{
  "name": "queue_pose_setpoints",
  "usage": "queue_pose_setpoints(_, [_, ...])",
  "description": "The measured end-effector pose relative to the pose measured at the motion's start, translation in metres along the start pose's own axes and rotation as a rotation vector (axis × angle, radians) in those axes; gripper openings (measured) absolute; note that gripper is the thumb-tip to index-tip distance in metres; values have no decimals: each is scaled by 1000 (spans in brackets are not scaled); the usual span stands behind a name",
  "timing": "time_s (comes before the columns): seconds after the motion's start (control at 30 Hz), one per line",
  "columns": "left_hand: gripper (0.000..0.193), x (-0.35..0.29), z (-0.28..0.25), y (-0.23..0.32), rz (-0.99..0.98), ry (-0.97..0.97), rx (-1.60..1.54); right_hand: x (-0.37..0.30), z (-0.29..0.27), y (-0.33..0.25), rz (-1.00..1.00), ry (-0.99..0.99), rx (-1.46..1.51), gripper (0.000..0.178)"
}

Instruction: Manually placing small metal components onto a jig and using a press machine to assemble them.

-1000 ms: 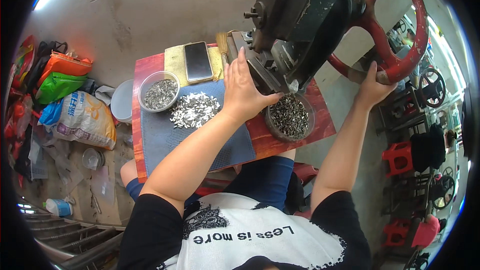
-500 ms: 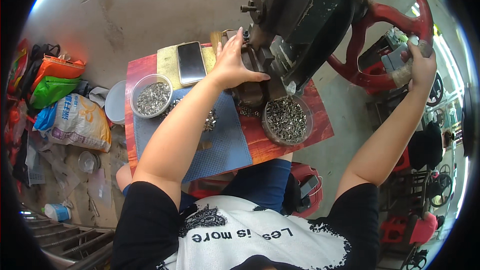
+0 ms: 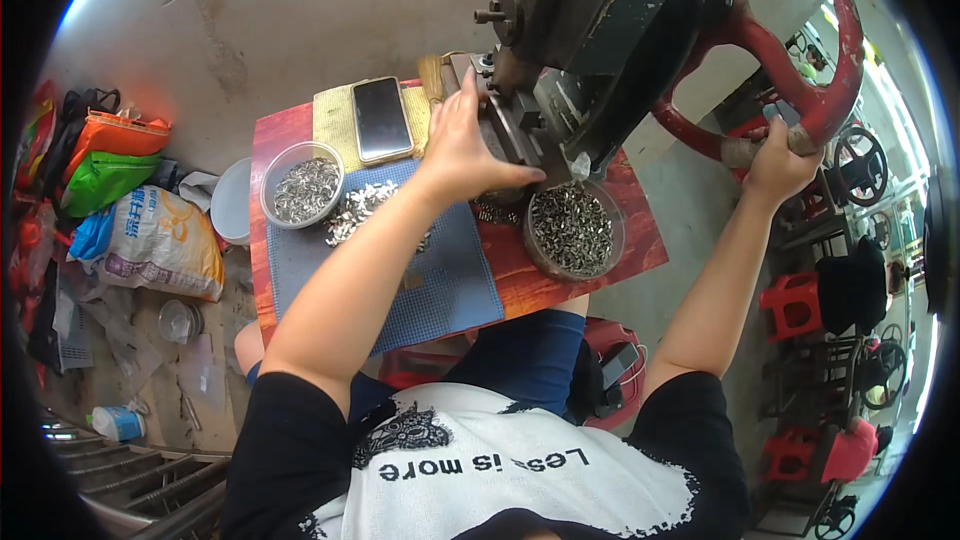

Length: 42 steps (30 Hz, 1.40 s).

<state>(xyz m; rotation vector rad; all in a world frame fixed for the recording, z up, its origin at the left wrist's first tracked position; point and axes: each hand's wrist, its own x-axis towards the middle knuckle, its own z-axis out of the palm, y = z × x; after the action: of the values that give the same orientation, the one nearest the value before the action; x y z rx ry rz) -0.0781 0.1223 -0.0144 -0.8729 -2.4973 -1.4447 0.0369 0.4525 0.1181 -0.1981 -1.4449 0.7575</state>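
Note:
My left hand (image 3: 462, 145) reaches across the red table (image 3: 645, 235) to the bed of a dark metal press (image 3: 590, 30), fingertips resting at the die under the ram. Whether it pinches a small part there is hidden. My right hand (image 3: 778, 165) is closed around the handle at the rim of the press's red handwheel (image 3: 845, 60). Just right of my left hand stands a clear bowl (image 3: 572, 230) full of small metal pieces. Another bowl of metal pieces (image 3: 303, 188) and a loose pile of them (image 3: 352, 212) lie on a blue mat (image 3: 445, 290) under my left forearm.
A phone (image 3: 380, 118) lies on a yellow cloth (image 3: 328, 122) at the table's far edge. Bags and sacks (image 3: 150, 235) clutter the floor at left. Red stools (image 3: 795, 302) and other handwheel machines (image 3: 860, 165) stand at right.
My right hand swung the red wheel's handle out to the right and has brought it back down toward me. My left hand has stayed at the press bed.

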Motion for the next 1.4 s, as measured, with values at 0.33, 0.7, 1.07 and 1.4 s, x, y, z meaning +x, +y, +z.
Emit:
queue_pose_setpoints(0.33, [143, -30, 11, 25, 39, 187, 176, -38, 5, 33, -73, 111, -106, 47])
queue_pose_setpoints(0.7, [136, -49, 18, 79, 516, 148, 147, -163, -32, -56, 754, -752, 9, 33])
queue_pose_setpoints(1.07, [122, -85, -1, 81, 359, 110, 244, -177, -38, -48, 399, -938, -394, 25])
queue_pose_setpoints(1.4, [101, -96, -42, 29, -186, -401, 619, -170, -20, -12, 812, -985, 28, 29])
